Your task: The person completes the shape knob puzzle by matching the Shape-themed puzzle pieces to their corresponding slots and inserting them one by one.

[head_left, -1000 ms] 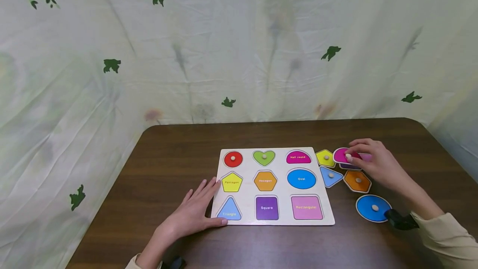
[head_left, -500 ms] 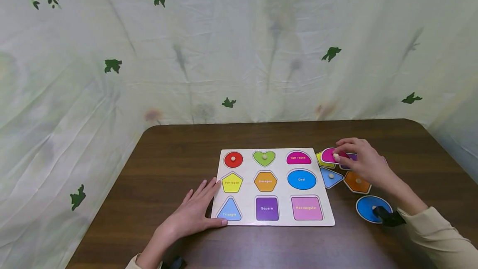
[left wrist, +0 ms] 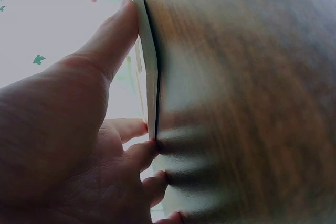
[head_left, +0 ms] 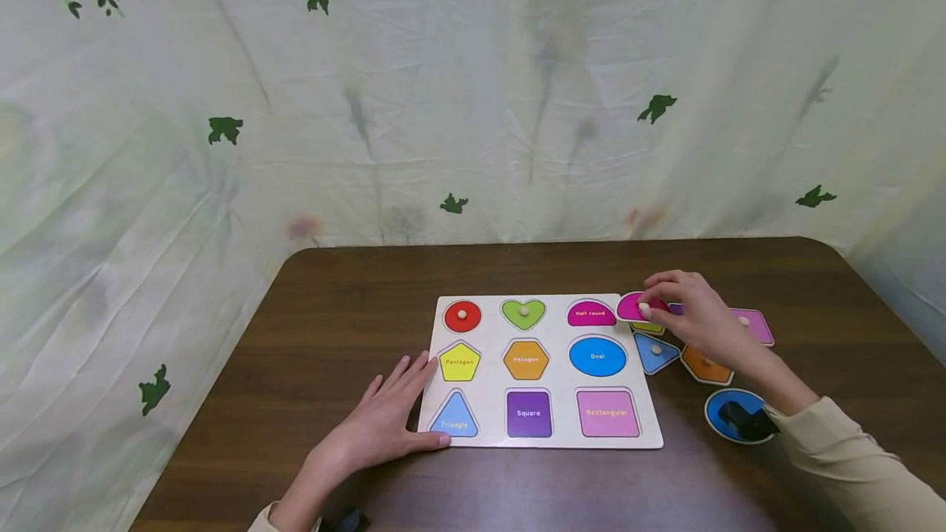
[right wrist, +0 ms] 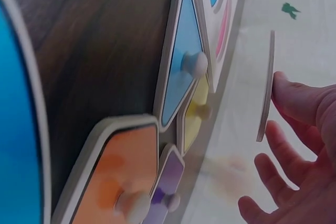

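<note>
A white shape puzzle board (head_left: 491, 401) lies on the table; a red circle (head_left: 452, 318) and a green heart (head_left: 517, 320) with knobs sit in its back row. My left hand (head_left: 380, 421) rests along the board's left side with fingers spread, its thumb at the front corner. In the left wrist view the fingertips meet the board's edge (left wrist: 151, 87). My right hand (head_left: 705, 318) pinches the magenta half-round puzzle piece (head_left: 630, 305) by its knob, over the board's back right corner. In the right wrist view this piece (right wrist: 266, 87) is seen edge-on, raised above the others.
Right of the board lie a blue triangle (head_left: 650, 358), an orange hexagon (head_left: 698, 368), a pink rectangle (head_left: 755, 325) and a blue oval (head_left: 717, 413), partly behind a black wrist device. A yellow pentagon (right wrist: 195, 111) and a purple piece (right wrist: 169, 174) are largely covered in the head view.
My right hand has carried the half-round piece leftward from over the purple piece, past the yellow pentagon, to the board's corner. My left hand has stayed in place.
</note>
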